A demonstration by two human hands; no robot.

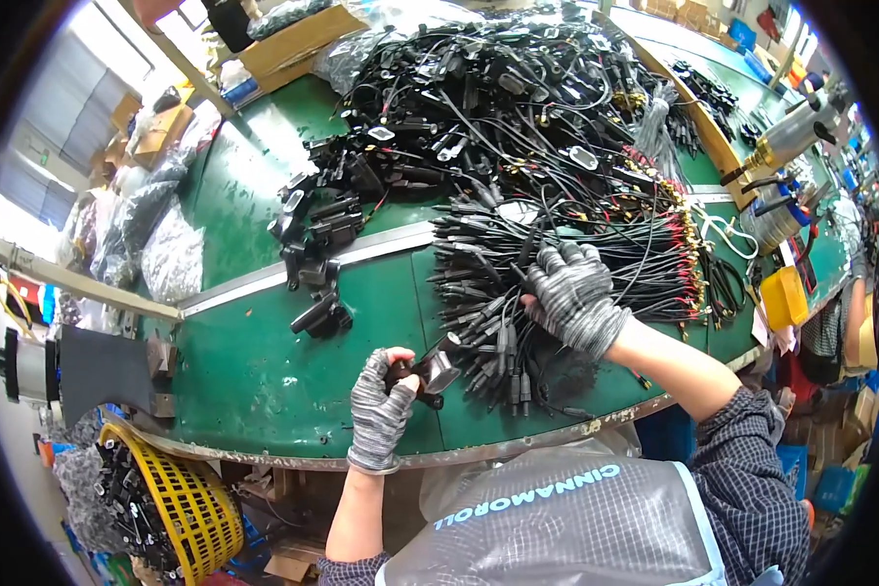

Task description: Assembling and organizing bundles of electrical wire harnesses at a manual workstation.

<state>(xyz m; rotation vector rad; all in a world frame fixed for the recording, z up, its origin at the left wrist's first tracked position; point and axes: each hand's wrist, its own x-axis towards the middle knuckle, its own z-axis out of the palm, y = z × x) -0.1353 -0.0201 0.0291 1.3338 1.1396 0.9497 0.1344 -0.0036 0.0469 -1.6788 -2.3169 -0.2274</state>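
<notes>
My left hand (379,408), in a grey striped fingerless-tip glove, is closed around a small black plastic housing (435,371) with a pale, shiny end face. It is just above the green table near its front edge. My right hand (576,298), gloved alike, lies on a spread of black cables (640,249). Its fingers are curled, with the thumb and forefinger pinching one dark cable end (523,256). The cables have black plugs (469,269) at their left ends and red and gold tips (689,264) at their right. The palm side of the right hand is hidden.
Loose black housings (327,230) lie left of the cables on the green table (254,381). Behind them rises a big heap of black wired parts (488,88). A yellow basket (205,513) of black parts stands below left. A yellow container (783,298) is at the right.
</notes>
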